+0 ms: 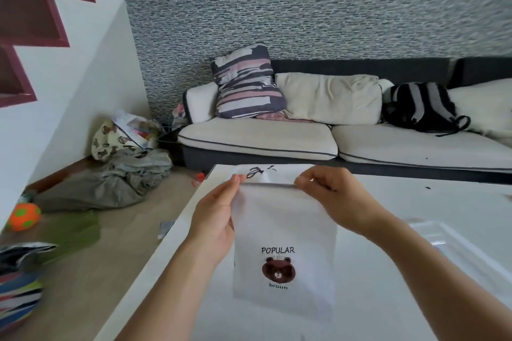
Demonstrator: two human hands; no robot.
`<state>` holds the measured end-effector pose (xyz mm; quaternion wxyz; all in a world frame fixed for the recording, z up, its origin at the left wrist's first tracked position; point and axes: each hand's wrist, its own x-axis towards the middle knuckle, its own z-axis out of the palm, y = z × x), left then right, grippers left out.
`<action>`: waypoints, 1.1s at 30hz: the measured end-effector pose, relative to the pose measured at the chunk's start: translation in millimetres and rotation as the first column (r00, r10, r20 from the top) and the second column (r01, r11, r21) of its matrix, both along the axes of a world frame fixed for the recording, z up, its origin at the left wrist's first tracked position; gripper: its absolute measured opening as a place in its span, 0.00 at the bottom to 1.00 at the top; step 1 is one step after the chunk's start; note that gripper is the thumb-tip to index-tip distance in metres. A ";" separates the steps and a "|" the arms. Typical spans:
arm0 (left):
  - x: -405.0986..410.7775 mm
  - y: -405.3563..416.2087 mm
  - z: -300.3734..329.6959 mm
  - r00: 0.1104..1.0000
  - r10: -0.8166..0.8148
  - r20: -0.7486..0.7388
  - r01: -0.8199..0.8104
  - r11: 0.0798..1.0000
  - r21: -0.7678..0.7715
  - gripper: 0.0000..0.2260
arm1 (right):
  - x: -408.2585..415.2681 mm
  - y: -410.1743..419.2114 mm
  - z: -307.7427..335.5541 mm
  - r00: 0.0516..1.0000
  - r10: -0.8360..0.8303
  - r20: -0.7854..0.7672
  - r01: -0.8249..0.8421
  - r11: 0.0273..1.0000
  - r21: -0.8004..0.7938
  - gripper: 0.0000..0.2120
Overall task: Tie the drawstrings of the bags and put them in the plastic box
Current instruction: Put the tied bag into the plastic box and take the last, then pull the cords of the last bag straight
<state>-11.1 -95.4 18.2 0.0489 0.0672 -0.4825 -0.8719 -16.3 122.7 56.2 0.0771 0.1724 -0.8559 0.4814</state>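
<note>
White, translucent fabric makes up the drawstring bag point(282, 243) that is held upright above a white table point(401, 207). The bag's top hem is pinched at its two corners: the left corner is gripped by the fingers of the left hand point(216, 219), and the right corner is gripped by the curled fingers of the right hand point(329, 196). Below the grip, the bag hangs flat, and a print of a brown bear's head point(278, 271) is seen beneath the word POPULAR. Just beyond the grip, dark drawstrings point(256, 171) lie loose and untied on the tabletop. To the right of the grip and nearer the viewer, a clear plastic box point(454, 246) is seen on the table, well apart from the bag. Far beyond the hands, a cream sofa point(277, 138) with cushions is seen against a patterned wall.
</note>
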 end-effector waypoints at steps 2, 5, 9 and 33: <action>0.2 -2.1 1.4 0.999 0.039 -0.016 -0.038 0.999 0.030 0.08 | -1.1 10.5 -0.6 0.985 0.036 0.169 0.000 0.978 -0.207 0.11; -3.6 -11.3 0.1 0.994 0.073 -0.086 -0.078 0.996 -0.050 0.10 | -4.6 22.3 -4.5 0.972 0.058 0.230 0.050 0.898 -0.437 0.10; -10.5 -30.0 -7.1 0.917 0.143 -0.373 -0.346 0.752 -0.562 0.09 | -14.5 30.0 -12.9 0.987 -0.094 0.127 0.142 0.877 -0.459 0.10; -9.8 -70.3 32.7 0.932 0.279 -0.232 -0.264 0.960 0.093 0.12 | -34.6 59.7 -6.1 0.961 0.137 0.239 0.175 0.369 -0.913 0.14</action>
